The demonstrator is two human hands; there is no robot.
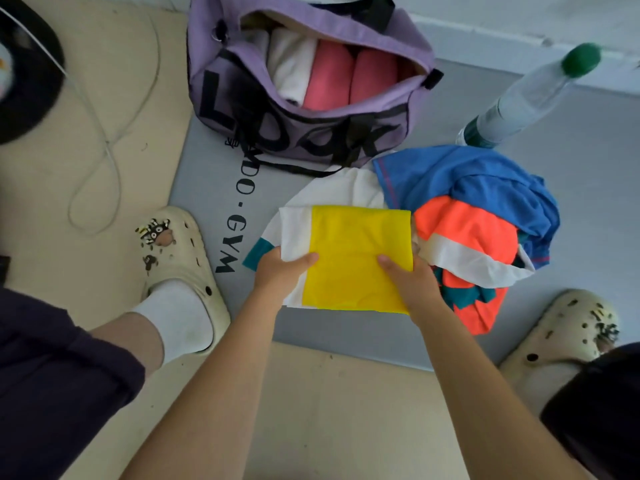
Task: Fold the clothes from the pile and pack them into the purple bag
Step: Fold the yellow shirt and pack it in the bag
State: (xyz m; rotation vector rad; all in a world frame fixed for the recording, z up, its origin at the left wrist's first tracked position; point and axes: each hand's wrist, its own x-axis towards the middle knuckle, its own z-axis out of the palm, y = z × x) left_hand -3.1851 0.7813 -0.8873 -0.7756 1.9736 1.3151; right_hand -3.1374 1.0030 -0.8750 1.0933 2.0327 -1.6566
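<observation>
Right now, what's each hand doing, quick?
Left hand: closed on the folded yellow and white garment, at its left edge.
Right hand: closed on the same garment's right side.

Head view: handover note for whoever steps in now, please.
Left hand and right hand both grip the folded yellow-white garment, thumbs on top, over the grey mat.
Purple bag open, holding two pink and some white rolled pieces.
Pile of blue, orange and white clothes sits right of the garment, unfolded.
Left: pack this garment, then fold and pack the pile.
</observation>
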